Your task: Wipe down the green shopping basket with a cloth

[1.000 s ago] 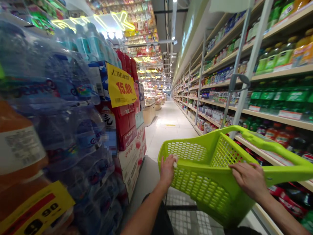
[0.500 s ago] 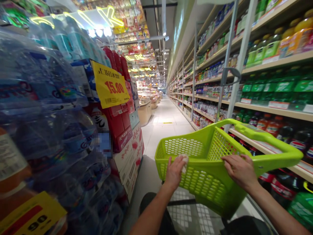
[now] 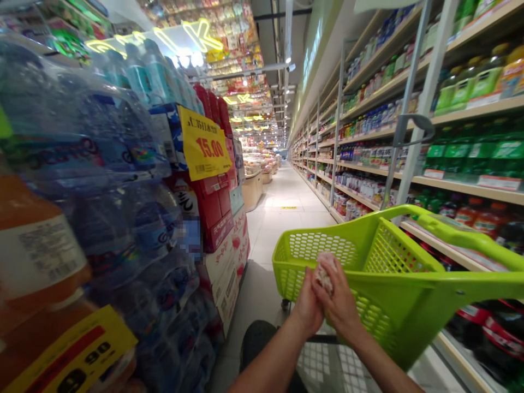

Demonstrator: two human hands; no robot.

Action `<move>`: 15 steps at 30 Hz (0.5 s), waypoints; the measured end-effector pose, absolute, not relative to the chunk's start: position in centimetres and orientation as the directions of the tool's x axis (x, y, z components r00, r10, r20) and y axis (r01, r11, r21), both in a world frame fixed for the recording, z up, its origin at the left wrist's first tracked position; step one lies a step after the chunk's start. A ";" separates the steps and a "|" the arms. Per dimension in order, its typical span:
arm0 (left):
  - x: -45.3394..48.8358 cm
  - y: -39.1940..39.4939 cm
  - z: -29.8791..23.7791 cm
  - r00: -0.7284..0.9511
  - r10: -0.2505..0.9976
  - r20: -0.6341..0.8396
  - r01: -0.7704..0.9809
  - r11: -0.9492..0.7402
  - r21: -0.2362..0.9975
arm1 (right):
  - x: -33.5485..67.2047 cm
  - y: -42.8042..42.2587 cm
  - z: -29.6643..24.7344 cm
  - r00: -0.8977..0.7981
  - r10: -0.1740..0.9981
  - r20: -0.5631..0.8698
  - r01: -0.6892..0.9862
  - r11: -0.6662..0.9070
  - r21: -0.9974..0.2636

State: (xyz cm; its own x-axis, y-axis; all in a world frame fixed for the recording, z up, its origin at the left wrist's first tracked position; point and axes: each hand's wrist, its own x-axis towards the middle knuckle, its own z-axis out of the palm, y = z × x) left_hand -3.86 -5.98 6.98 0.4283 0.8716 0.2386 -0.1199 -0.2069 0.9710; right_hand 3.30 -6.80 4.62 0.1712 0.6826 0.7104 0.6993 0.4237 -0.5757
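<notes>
A crumpled whitish cloth (image 3: pixel 325 268), tinged pink, is bunched between my two hands, over the near rim of a lime-green shopping cart (image 3: pixel 413 295). My left hand (image 3: pixel 308 305) is closed against it from the left, its inner fingers partly hidden. From the right, my right hand (image 3: pixel 339 300) presses its fingers around the same cloth. Both hands touch each other at the palms. Holes pattern the cart's basket walls, and its handle extends to the right.
Stacked packs of bottled water (image 3: pixel 135 218) rise close on the left, beside drink cartons (image 3: pixel 216 273) and a yellow price sign (image 3: pixel 204 147). Shelves of bottles (image 3: pixel 470 147) line the right. A tiled aisle (image 3: pixel 278 207) runs ahead between them. My knee (image 3: pixel 256 338) shows below.
My right hand has left the cart's rim and moved left to join my left hand on the cloth. My left hand has come off the rim. The view has shifted slightly left.
</notes>
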 end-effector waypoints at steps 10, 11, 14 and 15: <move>-9.6 2.9 5.0 0.418 0.891 0.175 0.823 -0.453 0.344 | 11.7 -4.4 3.2 -0.135 0.633 0.763 0.966 0.254 -0.039; -9.6 3.2 5.0 0.435 0.882 0.180 0.830 -0.471 0.298 | 12.8 -4.5 3.3 -0.146 0.641 0.754 0.976 0.219 0.004; -9.4 3.2 4.9 0.463 0.864 0.198 0.833 -0.500 0.235 | 17.6 -6.8 5.1 -0.113 0.648 0.753 0.993 0.088 0.073; -9.3 2.8 4.8 0.466 0.861 0.203 0.832 -0.504 0.232 | 19.5 -8.3 6.2 -0.082 0.640 0.764 0.996 0.034 0.078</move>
